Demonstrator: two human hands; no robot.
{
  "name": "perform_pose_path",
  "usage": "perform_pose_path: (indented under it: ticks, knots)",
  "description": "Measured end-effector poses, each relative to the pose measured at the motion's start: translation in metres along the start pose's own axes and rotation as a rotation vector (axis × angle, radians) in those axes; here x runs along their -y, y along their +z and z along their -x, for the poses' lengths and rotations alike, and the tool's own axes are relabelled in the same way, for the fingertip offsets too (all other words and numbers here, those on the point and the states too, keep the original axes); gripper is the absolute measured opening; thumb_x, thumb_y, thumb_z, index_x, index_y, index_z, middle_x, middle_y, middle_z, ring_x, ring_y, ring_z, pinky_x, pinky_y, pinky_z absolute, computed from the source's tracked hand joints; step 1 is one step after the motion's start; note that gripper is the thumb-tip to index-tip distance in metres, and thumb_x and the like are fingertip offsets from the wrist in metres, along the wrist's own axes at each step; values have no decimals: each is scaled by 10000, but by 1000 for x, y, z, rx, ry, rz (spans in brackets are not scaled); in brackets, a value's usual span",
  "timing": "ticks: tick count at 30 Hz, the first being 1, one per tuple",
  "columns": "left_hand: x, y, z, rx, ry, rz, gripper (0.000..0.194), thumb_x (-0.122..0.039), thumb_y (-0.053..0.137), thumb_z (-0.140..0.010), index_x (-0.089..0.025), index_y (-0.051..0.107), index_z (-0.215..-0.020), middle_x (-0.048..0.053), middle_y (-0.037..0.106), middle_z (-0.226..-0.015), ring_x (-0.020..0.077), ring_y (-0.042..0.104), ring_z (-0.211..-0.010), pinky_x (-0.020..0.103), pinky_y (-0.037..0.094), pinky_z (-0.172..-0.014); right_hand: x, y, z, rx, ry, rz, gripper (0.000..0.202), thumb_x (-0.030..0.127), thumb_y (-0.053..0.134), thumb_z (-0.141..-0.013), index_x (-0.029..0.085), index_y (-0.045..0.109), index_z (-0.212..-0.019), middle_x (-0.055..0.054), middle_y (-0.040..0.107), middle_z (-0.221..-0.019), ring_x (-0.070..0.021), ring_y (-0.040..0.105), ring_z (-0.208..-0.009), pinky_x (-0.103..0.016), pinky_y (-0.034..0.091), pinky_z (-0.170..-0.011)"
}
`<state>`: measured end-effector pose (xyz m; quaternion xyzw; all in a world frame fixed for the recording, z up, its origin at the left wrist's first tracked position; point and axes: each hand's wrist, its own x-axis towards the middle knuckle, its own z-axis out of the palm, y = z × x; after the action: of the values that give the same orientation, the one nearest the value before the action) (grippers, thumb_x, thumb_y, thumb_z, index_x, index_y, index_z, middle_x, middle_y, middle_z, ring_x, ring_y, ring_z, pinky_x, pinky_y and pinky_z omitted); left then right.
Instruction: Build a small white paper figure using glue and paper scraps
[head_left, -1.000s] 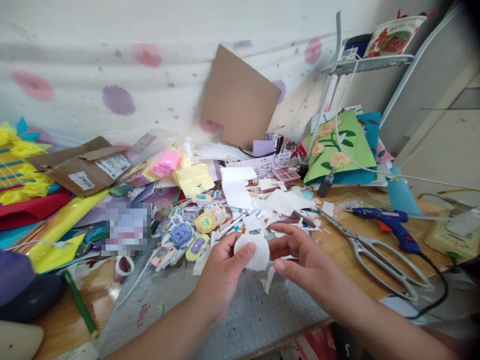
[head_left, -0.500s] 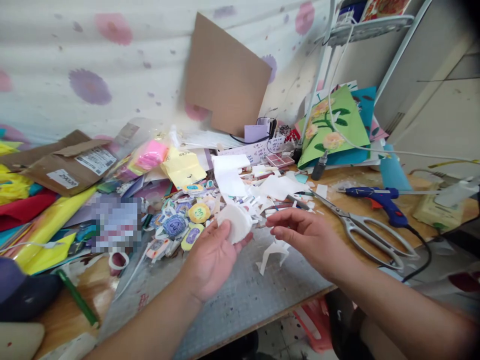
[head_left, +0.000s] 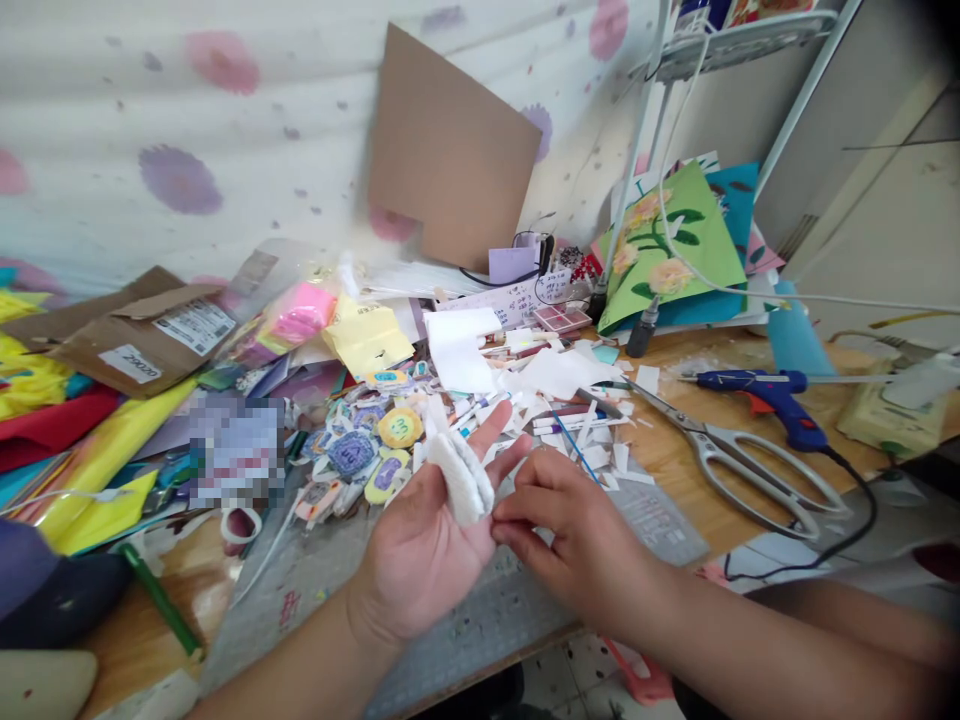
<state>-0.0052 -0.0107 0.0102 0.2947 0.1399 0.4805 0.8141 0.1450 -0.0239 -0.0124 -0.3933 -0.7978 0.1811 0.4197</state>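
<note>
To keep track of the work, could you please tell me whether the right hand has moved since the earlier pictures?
Yes; judged against the silver scissors, the right hand has moved left and toward the person.

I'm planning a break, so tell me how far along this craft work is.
The decorated yellow piece and blue piece look done. In the left hand is a white padded piece, the right hand close by. Its visible side is plain; decorating probably remains.

The right hand (head_left: 576,530) hides any pinched thing; the left edge crops a purple-and-navy object (head_left: 52,590).
</note>
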Motion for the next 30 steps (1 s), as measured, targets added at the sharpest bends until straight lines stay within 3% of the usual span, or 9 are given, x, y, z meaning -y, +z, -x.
perform_pose_path:
  ticks: [4, 7, 10, 13, 16, 20, 23, 27, 30]
  knots:
    - [-4, -5, -1, -6, -3, -64, 292, -367, 686, -742, -229, 669, -999, 88, 447, -1401, 340, 362, -1297, 441, 449, -919, 10, -10, 5, 35, -86, -54, 122, 88, 543, -795, 147, 630, -732, -38, 534, -760, -138, 511, -718, -245, 413, -650]
    - [-9, -16, -10, -200, 77, -133, 211, -325, 690, -746, -217, 666, -925, 72, 604, -1199, 281, 513, -1140, 451, 489, -856, 26, -29, 8, 413, -225, -51, 184, 126, 575, -809, 163, 551, -630, -3, 553, -731, -95, 495, -641, -193, 379, -568]
    - [-14, -25, -20, -387, 170, -183, 77, -240, 690, -749, -206, 646, -801, 4, 658, -918, 165, 592, -844, 329, 523, -726, 33, -46, 10, 815, -275, -16, 304, 184, 644, -788, 176, 454, -551, 39, 564, -654, -67, 467, -549, -181, 327, -473]
    - [-16, -29, -25, -429, 196, -292, 96, -209, 675, -765, -220, 635, -851, -26, 630, -856, 95, 547, -686, 207, 463, -566, 24, -58, 16, 972, -166, 13, 289, 117, 616, -783, 184, 465, -546, 68, 553, -545, -61, 459, -468, -181, 298, -430]
    - [-18, -29, -24, -391, 140, -424, 179, -206, 678, -762, -226, 619, -930, -27, 619, -874, 86, 543, -700, 187, 428, -554, 2, -63, 20, 810, -39, 63, 198, 85, 523, -831, 206, 579, -685, 43, 610, -639, -90, 539, -570, -182, 371, -522]
    - [-20, -29, -21, -329, -28, -575, 219, -197, 699, -720, -184, 604, -917, -10, 628, -815, 98, 547, -677, 207, 415, -580, -24, -55, 19, 481, -3, 249, 283, 106, 512, -838, 239, 604, -1070, -70, 580, -1113, -198, 543, -988, -312, 444, -830]
    - [-20, -30, -19, -256, -106, -637, 210, -151, 697, -699, -168, 593, -880, -6, 638, -801, 105, 556, -704, 214, 414, -630, -33, -40, 16, 474, -46, 439, 409, 132, 555, -824, 257, 534, -1213, -83, 537, -1205, -254, 492, -1059, -409, 430, -876]
    - [-23, -31, -20, -176, -126, -683, 197, -121, 687, -697, -163, 595, -867, -5, 636, -845, 113, 561, -765, 223, 414, -701, -43, -37, 11, 541, -160, 621, 172, 130, 539, -849, 225, 648, -941, -48, 635, -922, -223, 545, -843, -393, 446, -760]
    - [-24, -31, -21, -144, -124, -703, 200, -109, 682, -696, -164, 596, -869, -15, 619, -845, 100, 548, -757, 205, 402, -688, -52, -52, 8, 480, -141, 757, 145, 94, 570, -796, 176, 629, -691, -59, 646, -852, -238, 551, -819, -407, 434, -740]
